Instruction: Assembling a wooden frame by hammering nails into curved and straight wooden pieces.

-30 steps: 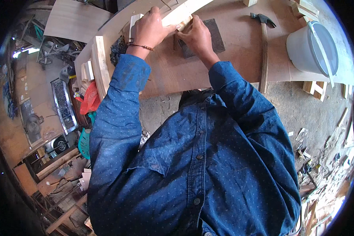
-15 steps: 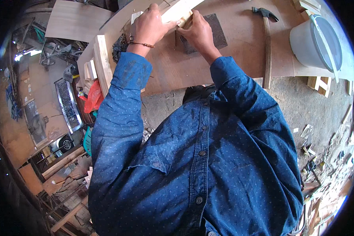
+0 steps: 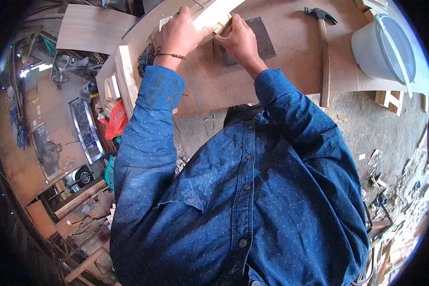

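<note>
At the far edge of the view, my left hand (image 3: 181, 35) and my right hand (image 3: 239, 42) are closed on the near end of a pale wooden piece (image 3: 219, 13). Their thumbs come close together at its end. The wood runs out past the top of the picture, so its far part is hidden. Beneath and beside my right hand, a dark square plate (image 3: 263, 39) lies flat on the brown worktable (image 3: 281, 78). A claw hammer (image 3: 323, 62) rests farther right, its handle pointing toward me.
A white bucket (image 3: 374, 52) with a pale strip (image 3: 395, 55) across its top stands at the table's right. Pale planks (image 3: 125, 71) lean along the left side, near a red plastic bag (image 3: 116, 121). Scraps (image 3: 379, 178) litter the floor at lower right.
Both hands keep their hold on the wooden piece, with only a very slight shift of the fingers. The whole view has moved a little.
</note>
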{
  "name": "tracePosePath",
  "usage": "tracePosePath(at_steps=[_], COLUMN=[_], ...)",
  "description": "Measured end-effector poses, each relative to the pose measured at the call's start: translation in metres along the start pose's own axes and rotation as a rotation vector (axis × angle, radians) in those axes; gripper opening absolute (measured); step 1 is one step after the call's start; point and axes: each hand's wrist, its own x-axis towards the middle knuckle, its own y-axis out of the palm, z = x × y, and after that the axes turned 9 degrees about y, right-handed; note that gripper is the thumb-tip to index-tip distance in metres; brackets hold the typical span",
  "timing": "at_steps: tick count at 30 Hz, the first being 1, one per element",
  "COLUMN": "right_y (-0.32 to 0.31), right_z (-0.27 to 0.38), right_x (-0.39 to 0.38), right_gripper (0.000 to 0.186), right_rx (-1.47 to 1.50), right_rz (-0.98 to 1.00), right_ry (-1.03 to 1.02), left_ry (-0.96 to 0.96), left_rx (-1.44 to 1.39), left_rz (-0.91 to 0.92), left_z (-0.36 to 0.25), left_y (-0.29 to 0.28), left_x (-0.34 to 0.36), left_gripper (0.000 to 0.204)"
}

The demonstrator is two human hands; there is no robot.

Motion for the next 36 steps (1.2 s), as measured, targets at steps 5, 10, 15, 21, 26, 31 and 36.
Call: tracePosePath(at_steps=[5,10,15,21,26,31,36], right_y=[-0.002,-0.004,-0.005,-0.006,-0.006,-0.006,-0.009], right_z=[0.000,0.002,0.003,0.002,0.002,0.000,-0.002], right_x=[0.000,0.000,-0.002,-0.002,-0.001,-0.001,0.000], right_gripper=[0.069,0.069,0.070,0.070,0.068,0.066,0.062], right_rx=[-0.008,0.013,-0.010,-0.019,-0.015,-0.003,-0.002], right_rz=[0.004,0.008,0.011,0.035,0.018,0.003,0.046], right_ry=[0.010,0.006,0.028,0.042,0.023,-0.001,-0.004], left_ry=[-0.006,0.003,0.002,0.029,-0.013,0.017,-0.017], left_rx=[0.006,0.002,-0.001,0.016,0.038,0.013,-0.013], left_rz=[0.038,0.038,0.045,0.007,0.054,-0.016,-0.043], left_z=[-0.001,-0.002,0.000,-0.004,-0.008,-0.008,-0.014], left_y=[-0.002,-0.003,-0.001,-0.003,-0.004,-0.001,0.001], left_x=[0.000,0.001,0.001,-0.001,-0.003,-0.003,-0.007], left_gripper=[0.073,0.073,0.075,0.069,0.066,0.064,0.063])
